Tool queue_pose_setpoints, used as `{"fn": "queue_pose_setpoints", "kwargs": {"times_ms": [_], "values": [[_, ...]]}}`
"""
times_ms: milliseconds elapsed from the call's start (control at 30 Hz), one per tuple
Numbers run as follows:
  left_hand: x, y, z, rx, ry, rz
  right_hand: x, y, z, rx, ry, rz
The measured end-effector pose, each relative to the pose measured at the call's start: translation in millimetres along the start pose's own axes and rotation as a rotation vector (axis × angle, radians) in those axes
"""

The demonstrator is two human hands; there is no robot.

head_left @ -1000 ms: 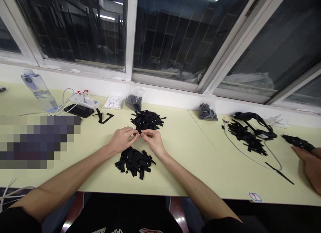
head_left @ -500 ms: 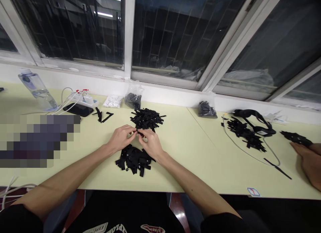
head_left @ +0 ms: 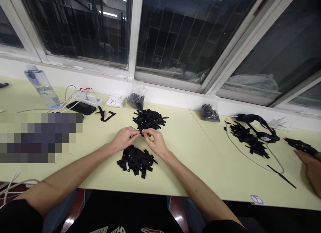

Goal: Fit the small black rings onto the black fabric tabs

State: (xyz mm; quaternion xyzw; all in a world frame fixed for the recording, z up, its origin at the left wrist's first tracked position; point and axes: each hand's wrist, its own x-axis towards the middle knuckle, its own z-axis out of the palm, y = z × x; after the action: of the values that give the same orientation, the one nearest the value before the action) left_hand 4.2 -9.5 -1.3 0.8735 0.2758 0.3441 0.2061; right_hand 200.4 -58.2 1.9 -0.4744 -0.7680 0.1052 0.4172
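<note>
My left hand (head_left: 126,138) and my right hand (head_left: 155,141) meet fingertip to fingertip, pinching a small black strip (head_left: 141,133) between them. Most of that strip is covered by the fingers. Just beyond them lies a heap of short black strips (head_left: 149,119). Closer to my body is a second pile of black strips (head_left: 136,161), some carrying small white marks. A tiny black ring (head_left: 128,170) rests at that pile's near edge.
Along the wall stand a water bottle (head_left: 42,87), a power strip (head_left: 89,98), a phone (head_left: 81,108), a white packet (head_left: 115,101) and bags of black pieces (head_left: 136,100) (head_left: 210,113). Rightward are more strips (head_left: 248,139), a black headset (head_left: 258,126), a cable and another person's hand (head_left: 309,166).
Both hands still pinch the small black strip, with the right fingers slightly shifted on it. The whole view has moved a little, so the table things appear slightly further right.
</note>
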Motion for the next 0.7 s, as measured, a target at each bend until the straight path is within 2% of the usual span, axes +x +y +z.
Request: {"fn": "queue_pose_setpoints", "kwargs": {"times_ms": [267, 700], "values": [[-0.2, -7.4, 0.3, 0.002, -0.018, 0.033, 0.7, 3.0, -7.1, 0.0, -0.104, -0.101], [-1.2, 2.8, 1.8, -0.019, -0.018, 0.019, -2.3, 14.1, -1.3, -0.261, -0.034, -0.295]]}}
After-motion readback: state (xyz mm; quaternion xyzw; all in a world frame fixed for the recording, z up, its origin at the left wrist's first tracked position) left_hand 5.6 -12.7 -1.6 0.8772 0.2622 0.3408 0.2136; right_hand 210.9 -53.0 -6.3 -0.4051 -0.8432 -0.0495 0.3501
